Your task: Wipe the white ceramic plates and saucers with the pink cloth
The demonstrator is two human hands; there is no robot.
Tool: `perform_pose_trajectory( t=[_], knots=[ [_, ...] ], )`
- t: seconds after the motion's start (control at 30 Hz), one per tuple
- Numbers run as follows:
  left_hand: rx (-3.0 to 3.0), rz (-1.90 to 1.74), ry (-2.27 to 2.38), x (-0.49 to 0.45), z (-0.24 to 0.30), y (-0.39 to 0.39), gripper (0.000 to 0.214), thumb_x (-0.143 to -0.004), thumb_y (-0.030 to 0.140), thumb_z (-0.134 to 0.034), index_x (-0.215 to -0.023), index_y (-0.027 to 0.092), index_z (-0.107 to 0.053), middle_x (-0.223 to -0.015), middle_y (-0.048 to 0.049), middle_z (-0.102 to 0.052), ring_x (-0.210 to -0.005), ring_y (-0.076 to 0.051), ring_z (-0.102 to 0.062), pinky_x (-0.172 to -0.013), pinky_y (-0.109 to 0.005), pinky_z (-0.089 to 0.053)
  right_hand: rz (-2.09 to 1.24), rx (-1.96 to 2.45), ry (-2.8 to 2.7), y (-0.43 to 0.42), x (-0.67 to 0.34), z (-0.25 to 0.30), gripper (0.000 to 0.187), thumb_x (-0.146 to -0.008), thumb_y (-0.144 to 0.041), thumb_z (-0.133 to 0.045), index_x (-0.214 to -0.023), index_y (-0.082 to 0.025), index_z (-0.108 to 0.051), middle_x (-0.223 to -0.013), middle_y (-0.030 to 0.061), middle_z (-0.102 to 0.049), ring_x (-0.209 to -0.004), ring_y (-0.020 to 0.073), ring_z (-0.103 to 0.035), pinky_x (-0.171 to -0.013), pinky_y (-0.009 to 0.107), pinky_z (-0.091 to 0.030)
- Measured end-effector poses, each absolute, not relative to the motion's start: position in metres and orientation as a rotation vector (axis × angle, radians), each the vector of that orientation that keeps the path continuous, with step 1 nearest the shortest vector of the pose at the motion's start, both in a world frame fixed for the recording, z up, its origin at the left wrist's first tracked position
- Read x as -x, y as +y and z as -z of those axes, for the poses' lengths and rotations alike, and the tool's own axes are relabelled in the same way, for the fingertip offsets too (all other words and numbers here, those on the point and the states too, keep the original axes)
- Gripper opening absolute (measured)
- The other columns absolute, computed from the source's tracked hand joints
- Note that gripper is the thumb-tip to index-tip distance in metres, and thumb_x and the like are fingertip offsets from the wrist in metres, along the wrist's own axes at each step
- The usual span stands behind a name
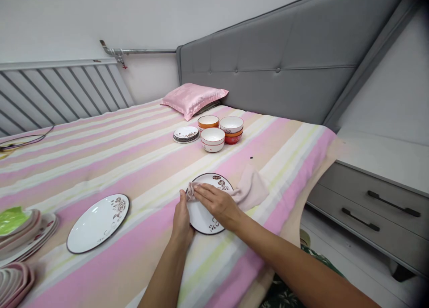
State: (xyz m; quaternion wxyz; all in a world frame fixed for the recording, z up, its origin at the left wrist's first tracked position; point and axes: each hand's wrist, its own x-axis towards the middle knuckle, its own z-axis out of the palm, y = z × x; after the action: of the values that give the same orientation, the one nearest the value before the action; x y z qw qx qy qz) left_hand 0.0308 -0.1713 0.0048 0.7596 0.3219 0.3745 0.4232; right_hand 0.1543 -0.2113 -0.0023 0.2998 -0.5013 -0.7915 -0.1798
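A white plate [203, 216] with a dark rim and brown flower pattern is tilted up a little over the striped bedspread. My left hand [182, 216] grips its left edge, thumb on the rim and the other fingers hidden underneath. My right hand [216, 203] presses a pale pink cloth [253, 189] onto the plate's upper left part, fingers closed over the bunched end. The rest of the cloth trails to the right across the bed. To the left lies an oval plate [97, 223] with a similar flower pattern.
Beyond the plate stand stacked bowls [213, 140] and a stack of small plates [186, 134]. A pink pillow [194, 98] lies near the grey headboard [261, 58]. More stacked dishes [36, 236] are at the left edge. A drawer cabinet [375, 201] stands right of the bed.
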Motion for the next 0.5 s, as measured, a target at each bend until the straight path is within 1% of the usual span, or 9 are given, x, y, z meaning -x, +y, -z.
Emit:
perform_pose_trajectory(
  t=[0.17,0.27,0.33,0.4,0.5],
  knots=[
    [-0.746,-0.920,0.841,-0.031,-0.005,-0.173,0.046,-0.078,0.050,-0.050,-0.106,0.014,-0.061,-0.097,-0.0132,-0.069,-0.089,-0.023,-0.064,-0.077,-0.032,-0.051,0.469,1.508,-2.010,-0.211,-0.167,0.001,0.037,-0.087,-0.006,-0.036,-0.120,-0.012,-0.050,-0.126,0.0066,-0.051,-0.116,0.0197,-0.041,-0.094,0.033,-0.043],
    [-0.767,-0.920,0.858,-0.030,-0.005,-0.174,0.048,-0.077,0.052,-0.051,-0.106,0.014,-0.061,-0.101,-0.0138,-0.067,-0.091,-0.024,-0.064,-0.078,-0.033,-0.051,0.408,1.594,-1.927,-0.214,-0.172,-0.002,0.034,-0.087,-0.008,-0.039,-0.117,-0.014,-0.053,-0.122,0.0062,-0.054,-0.109,0.0187,-0.045,-0.089,0.032,-0.045],
    [-0.769,-0.914,0.871,-0.030,-0.005,-0.174,0.050,-0.076,0.053,-0.051,-0.105,0.014,-0.062,-0.101,-0.0141,-0.067,-0.090,-0.024,-0.064,-0.077,-0.033,-0.052,0.361,1.664,-1.893,-0.216,-0.174,-0.005,0.031,-0.086,-0.009,-0.042,-0.112,-0.016,-0.055,-0.118,0.0060,-0.057,-0.103,0.0189,-0.047,-0.084,0.032,-0.046],
    [-0.766,-0.906,0.889,-0.029,-0.004,-0.174,0.050,-0.076,0.054,-0.051,-0.104,0.014,-0.062,-0.100,-0.0142,-0.068,-0.089,-0.025,-0.064,-0.076,-0.034,-0.052,0.312,1.763,-1.875,-0.219,-0.176,-0.006,0.029,-0.082,-0.005,-0.044,-0.105,-0.017,-0.058,-0.111,0.0061,-0.060,-0.095,0.0197,-0.049,-0.077,0.032,-0.046],
    [-0.753,-0.901,0.925,-0.029,-0.003,-0.173,0.051,-0.074,0.055,-0.052,-0.103,0.014,-0.062,-0.098,-0.0147,-0.068,-0.087,-0.025,-0.065,-0.074,-0.035,-0.053,0.204,1.942,-1.856,-0.222,-0.178,-0.007,0.028,-0.075,0.000,-0.046,-0.092,-0.018,-0.061,-0.094,0.0064,-0.063,-0.085,0.0200,-0.050,-0.067,0.030,-0.043]
  ],
)
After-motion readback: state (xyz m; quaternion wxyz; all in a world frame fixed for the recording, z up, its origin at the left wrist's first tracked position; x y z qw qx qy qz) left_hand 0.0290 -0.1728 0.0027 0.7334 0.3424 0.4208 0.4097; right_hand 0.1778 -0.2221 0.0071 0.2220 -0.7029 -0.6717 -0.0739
